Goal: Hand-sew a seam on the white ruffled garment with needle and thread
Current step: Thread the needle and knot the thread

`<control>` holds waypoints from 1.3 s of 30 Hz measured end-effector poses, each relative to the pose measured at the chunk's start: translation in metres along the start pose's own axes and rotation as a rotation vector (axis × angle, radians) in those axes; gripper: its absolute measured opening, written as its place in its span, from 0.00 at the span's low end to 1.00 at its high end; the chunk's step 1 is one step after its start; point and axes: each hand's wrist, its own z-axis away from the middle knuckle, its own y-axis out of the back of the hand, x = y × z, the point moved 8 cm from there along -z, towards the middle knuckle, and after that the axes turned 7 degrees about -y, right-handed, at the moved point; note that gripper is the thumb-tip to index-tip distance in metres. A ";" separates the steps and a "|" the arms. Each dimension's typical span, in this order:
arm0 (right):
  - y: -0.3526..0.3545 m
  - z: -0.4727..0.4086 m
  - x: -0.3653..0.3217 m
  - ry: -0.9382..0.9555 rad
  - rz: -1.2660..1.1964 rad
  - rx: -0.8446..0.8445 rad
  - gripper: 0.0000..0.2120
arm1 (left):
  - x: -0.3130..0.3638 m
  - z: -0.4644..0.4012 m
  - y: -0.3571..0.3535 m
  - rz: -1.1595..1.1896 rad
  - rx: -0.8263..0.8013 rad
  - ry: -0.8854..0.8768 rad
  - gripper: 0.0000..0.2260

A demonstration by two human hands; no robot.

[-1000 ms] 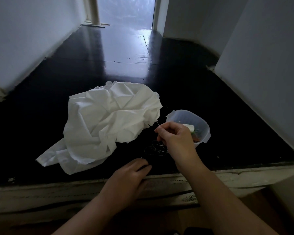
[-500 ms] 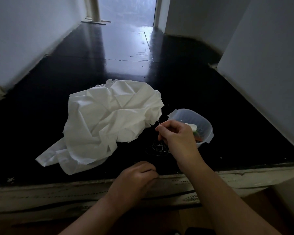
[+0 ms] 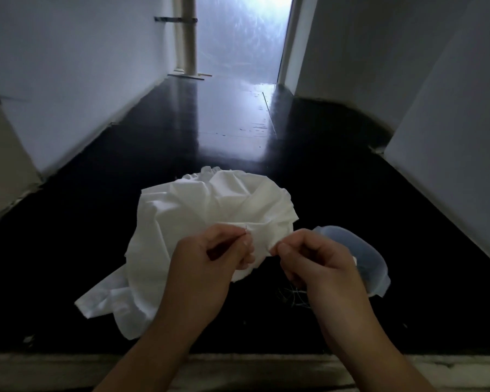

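I am pinching the needle (image 3: 247,229) in my left hand (image 3: 210,258) against the white garment (image 3: 198,222), my right hand (image 3: 317,261) pinching its edge beside the plastic container (image 3: 362,258)

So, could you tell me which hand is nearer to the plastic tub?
The right hand. It pinches the white garment just beside the plastic tub, overlapping the tub's near edge in this view. The left hand grips the fabric further away, across from it.
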 end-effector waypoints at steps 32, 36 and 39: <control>-0.040 -0.002 -0.094 0.278 0.056 -0.061 0.11 | 0.079 -0.012 0.031 0.153 0.045 -0.150 0.05; -0.042 -0.001 -0.094 0.272 0.072 -0.094 0.09 | 0.078 -0.011 0.030 0.182 0.034 -0.129 0.06; -0.042 -0.001 -0.095 0.270 0.110 -0.099 0.10 | 0.076 -0.010 0.028 0.206 0.038 -0.099 0.07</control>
